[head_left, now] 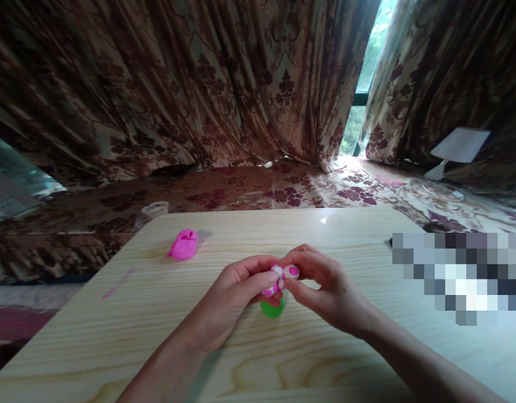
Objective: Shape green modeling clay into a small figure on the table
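Over the middle of the table, my left hand (pixel 237 288) and my right hand (pixel 327 288) meet around a small white piece of modelling clay with pink spots (pixel 290 272). My left thumb presses on one part of it, and the fingers of my right hand pinch its right side. Some of the piece is hidden behind my fingers. Just below it shows a round green thing (pixel 272 308), partly covered by my left fingertips; its kind is unclear. A lump of bright pink modelling clay (pixel 185 245) lies apart, at the far left of the table.
The pale wooden table (pixel 258 358) carries a thin pink strip (pixel 118 283) at left. A blurred-out object (pixel 463 277) lies at right. Behind the table are a flower-patterned cover (pixel 249 190), curtains (pixel 224 84), a white lamp (pixel 461 144) and a clear container (pixel 154 209).
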Available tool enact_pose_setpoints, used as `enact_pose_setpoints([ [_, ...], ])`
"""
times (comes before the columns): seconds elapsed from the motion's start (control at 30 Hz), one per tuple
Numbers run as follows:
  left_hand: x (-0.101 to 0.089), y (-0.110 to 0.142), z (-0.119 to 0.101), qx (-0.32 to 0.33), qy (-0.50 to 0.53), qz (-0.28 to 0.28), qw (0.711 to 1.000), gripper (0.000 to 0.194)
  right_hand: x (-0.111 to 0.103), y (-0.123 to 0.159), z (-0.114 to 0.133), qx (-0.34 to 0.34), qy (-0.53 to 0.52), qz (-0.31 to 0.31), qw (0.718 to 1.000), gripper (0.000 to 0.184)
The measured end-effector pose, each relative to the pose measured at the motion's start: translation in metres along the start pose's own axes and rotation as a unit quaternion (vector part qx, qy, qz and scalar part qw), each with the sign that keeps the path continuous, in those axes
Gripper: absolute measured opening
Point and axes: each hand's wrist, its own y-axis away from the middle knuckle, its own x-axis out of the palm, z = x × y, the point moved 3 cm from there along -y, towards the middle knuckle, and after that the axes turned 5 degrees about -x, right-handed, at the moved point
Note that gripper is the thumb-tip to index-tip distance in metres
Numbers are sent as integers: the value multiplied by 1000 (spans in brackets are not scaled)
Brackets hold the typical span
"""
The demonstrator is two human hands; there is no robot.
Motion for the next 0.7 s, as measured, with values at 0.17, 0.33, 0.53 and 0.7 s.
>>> enact_pose_setpoints([
  [0.17,2,1,-2,8,12,0,1000,26,2,0,0,19,-34,-9,999,13],
  [0.33,2,-2,0,31,-45,-33,998,20,2,1,4,-10,22,-8,1000,14],
  [0.53,2,-4,2,24,-47,-57,997,22,2,2,0,55,-57,-25,997,7],
  [0.7,4,-2,0,7,-22,-35,999,18,4,2,-6,121,-143,-42,981,8],
])
